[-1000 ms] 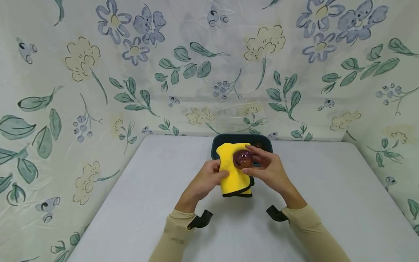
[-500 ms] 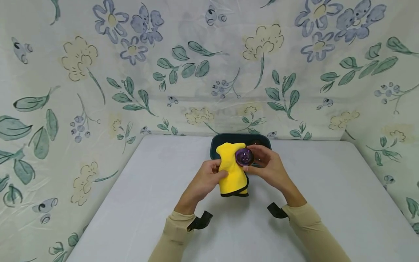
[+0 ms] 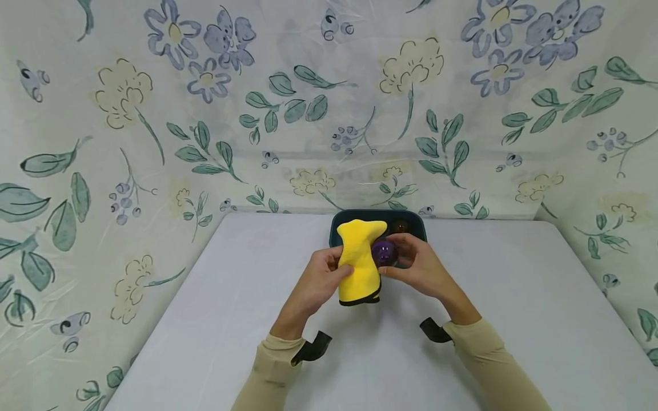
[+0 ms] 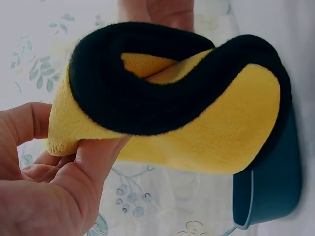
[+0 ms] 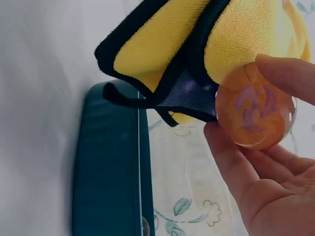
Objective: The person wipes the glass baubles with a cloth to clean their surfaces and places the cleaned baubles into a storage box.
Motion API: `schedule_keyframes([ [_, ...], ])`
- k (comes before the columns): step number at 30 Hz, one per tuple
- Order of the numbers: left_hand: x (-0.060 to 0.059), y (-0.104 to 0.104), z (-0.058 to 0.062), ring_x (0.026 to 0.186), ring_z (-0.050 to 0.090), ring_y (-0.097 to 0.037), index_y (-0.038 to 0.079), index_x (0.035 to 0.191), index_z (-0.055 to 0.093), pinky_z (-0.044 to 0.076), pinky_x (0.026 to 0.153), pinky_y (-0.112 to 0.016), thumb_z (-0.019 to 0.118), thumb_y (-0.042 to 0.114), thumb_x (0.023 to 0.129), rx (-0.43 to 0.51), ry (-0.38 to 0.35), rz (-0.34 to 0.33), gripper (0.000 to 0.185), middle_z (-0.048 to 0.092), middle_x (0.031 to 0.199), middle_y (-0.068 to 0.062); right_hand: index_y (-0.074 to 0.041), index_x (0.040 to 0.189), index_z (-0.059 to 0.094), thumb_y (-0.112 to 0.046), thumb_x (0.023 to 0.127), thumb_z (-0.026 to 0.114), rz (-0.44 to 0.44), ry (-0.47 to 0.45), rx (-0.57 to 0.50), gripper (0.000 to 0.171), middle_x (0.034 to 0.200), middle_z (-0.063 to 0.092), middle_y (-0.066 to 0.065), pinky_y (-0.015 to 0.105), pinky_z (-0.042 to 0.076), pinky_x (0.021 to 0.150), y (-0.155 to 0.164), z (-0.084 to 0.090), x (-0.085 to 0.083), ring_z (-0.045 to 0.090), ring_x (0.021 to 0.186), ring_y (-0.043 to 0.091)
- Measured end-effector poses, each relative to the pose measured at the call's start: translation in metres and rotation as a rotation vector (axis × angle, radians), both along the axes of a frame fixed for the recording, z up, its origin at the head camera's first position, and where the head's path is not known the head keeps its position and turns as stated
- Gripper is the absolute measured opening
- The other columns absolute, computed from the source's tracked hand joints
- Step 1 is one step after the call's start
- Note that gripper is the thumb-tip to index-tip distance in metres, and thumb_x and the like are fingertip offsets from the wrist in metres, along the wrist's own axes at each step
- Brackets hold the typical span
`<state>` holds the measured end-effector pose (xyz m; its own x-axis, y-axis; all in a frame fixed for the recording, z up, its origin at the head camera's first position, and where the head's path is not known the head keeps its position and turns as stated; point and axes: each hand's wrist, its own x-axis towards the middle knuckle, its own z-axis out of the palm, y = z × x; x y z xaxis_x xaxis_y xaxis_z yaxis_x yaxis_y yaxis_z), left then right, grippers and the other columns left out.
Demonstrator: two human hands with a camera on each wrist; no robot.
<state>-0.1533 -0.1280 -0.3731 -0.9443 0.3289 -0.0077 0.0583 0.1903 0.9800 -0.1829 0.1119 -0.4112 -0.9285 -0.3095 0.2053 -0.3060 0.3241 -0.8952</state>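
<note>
My left hand pinches a folded yellow cloth with black edging, its thumb in front and fingers behind. In the left wrist view the black edging curls into an S-shaped fold. A clear, glossy ball is held by the fingertips of my right hand, right at the cloth's right side. It looks purple from the head and orange with a purple swirl in the right wrist view, where the ball meets the cloth's edge. Both hands are raised in front of a dark teal container.
The dark teal container stands at the back of the white table, partly hidden behind the cloth and hands. Inside it, at the right, lies a reddish-brown ball. A floral curtain hangs behind the table.
The ball has gone from overlapping the cloth's front to its right side, and its look has turned from reddish to purple. The cloth has shifted slightly left and up in the left hand.
</note>
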Motion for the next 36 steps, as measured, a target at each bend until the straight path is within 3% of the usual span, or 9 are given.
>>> schedule_keyframes([
  [4, 0.003, 0.002, 0.002, 0.107, 0.069, -0.027, -0.005, 0.143, 0.055, 0.058, 0.103, -0.048, 0.056, 0.003, 0.099, -0.001, 0.023, 0.01, 0.044, 0.067, 0.131, -0.023, 0.001, 0.141, 0.051, -0.011, 0.084, 0.085, 0.013, -0.017, -0.016, 0.068, 0.14, 0.056, 0.023, 0.04, 0.062, 0.093, 0.0, 0.0, 0.002, 0.068, 0.116, 0.038],
  [10, 0.004, 0.004, 0.003, 0.102, 0.071, -0.027, -0.003, 0.138, 0.059, 0.061, 0.098, -0.047, 0.057, 0.003, 0.098, -0.024, 0.077, 0.051, 0.041, 0.07, 0.126, -0.021, -0.002, 0.141, 0.055, -0.008, 0.082, 0.085, 0.052, 0.008, -0.011, 0.066, 0.139, 0.056, 0.021, 0.041, 0.063, 0.093, -0.001, 0.001, 0.002, 0.069, 0.115, 0.039],
  [16, 0.004, 0.005, 0.003, 0.096, 0.07, -0.025, -0.001, 0.135, 0.062, 0.063, 0.094, -0.045, 0.057, 0.004, 0.098, -0.054, 0.115, 0.077, 0.039, 0.072, 0.121, -0.019, -0.005, 0.136, 0.062, -0.01, 0.081, 0.087, 0.069, 0.075, 0.009, 0.06, 0.131, 0.062, 0.016, 0.036, 0.062, 0.095, 0.0, 0.0, 0.003, 0.072, 0.11, 0.032],
  [22, 0.003, 0.004, 0.003, 0.095, 0.07, -0.024, -0.001, 0.135, 0.062, 0.063, 0.093, -0.043, 0.057, 0.006, 0.098, -0.064, 0.126, 0.072, 0.038, 0.072, 0.119, -0.019, -0.006, 0.135, 0.065, -0.014, 0.08, 0.089, 0.067, 0.142, 0.083, 0.061, 0.128, 0.067, 0.011, 0.027, 0.059, 0.097, 0.002, 0.003, 0.005, 0.065, 0.111, 0.025],
  [29, 0.001, 0.003, 0.0, 0.09, 0.067, -0.021, 0.001, 0.134, 0.063, 0.063, 0.091, -0.041, 0.057, 0.006, 0.1, -0.12, 0.152, 0.065, 0.035, 0.071, 0.115, -0.017, -0.007, 0.136, 0.066, -0.014, 0.08, 0.089, 0.159, 0.13, 0.052, 0.062, 0.135, 0.066, 0.011, 0.039, 0.06, 0.1, -0.001, 0.006, 0.01, 0.068, 0.115, 0.026],
  [36, -0.001, 0.003, -0.004, 0.086, 0.064, -0.019, 0.002, 0.131, 0.063, 0.063, 0.089, -0.038, 0.056, 0.008, 0.1, -0.161, 0.144, 0.039, 0.032, 0.07, 0.109, -0.015, -0.006, 0.137, 0.065, -0.012, 0.081, 0.088, 0.197, 0.113, 0.001, 0.061, 0.135, 0.067, 0.012, 0.038, 0.061, 0.098, -0.001, 0.009, 0.013, 0.068, 0.115, 0.025],
])
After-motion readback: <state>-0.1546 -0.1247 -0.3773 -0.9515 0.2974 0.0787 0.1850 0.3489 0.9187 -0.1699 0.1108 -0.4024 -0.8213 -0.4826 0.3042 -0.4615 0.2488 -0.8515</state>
